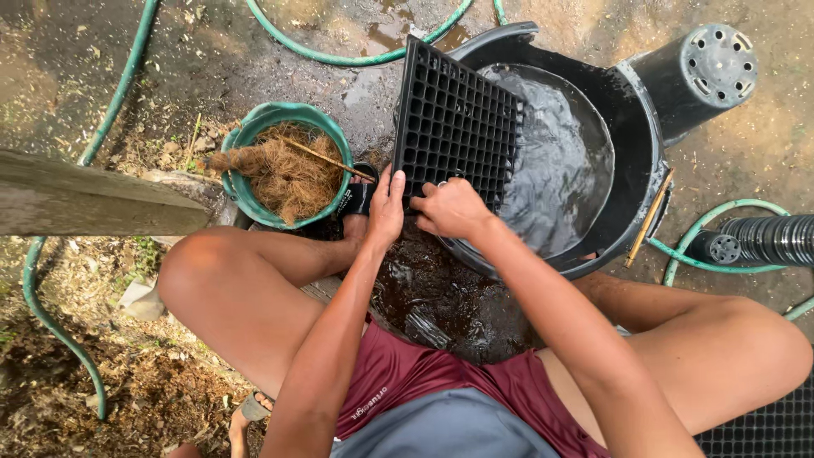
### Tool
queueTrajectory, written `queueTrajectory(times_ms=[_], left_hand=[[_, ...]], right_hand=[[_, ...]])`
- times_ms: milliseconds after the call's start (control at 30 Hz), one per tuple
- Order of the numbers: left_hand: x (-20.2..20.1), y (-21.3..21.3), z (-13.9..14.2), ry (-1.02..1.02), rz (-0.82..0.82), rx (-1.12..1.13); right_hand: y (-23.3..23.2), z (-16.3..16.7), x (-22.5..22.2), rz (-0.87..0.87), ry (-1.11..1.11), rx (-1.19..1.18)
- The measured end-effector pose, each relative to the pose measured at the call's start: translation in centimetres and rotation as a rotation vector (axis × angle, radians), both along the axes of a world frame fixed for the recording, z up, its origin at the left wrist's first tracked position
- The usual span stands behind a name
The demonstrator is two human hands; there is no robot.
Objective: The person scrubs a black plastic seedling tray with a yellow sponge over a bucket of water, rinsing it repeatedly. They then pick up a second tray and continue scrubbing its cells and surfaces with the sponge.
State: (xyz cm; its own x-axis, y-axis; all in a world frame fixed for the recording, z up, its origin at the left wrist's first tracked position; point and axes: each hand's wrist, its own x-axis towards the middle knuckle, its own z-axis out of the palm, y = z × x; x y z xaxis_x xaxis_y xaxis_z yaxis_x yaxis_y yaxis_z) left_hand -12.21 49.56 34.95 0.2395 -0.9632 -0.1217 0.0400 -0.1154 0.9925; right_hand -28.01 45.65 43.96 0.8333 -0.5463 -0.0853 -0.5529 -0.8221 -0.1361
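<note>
both hands grip the near edge of the black seedling tray (454,127): left hand (387,209) clasps its corner, right hand (452,209) closed on the rim. tray tilts over the black water tub (632,170). wet plastic likely slips; tray could drop and splash. beyond left, green bucket of coir (288,165); green hoses (119,85) crowd the ground.

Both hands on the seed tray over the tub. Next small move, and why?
Probably tip the black seed tray further down into the water. The left hand and right hand hold its near edge, it leans tilted on the black tub rim, and only its far edge seems to reach the water, so most cells look unrinsed.
</note>
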Motion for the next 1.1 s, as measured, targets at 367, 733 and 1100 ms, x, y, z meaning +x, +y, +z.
queueTrajectory(times_ms=[367,733,1100], left_hand=[[0.9,-1.1,-2.8,0.136,0.057,0.022],[0.4,-0.8,-1.6,0.061,-0.021,0.043],[-0.3,-0.8,-1.7,-0.047,0.009,0.019]], right_hand=[[-1.1,2.8,-2.2,-0.308,-0.376,-0.089],[-0.7,0.4,-0.6,-0.304,-0.012,0.349],[1.3,2.3,-1.8,-0.442,-0.022,0.468]])
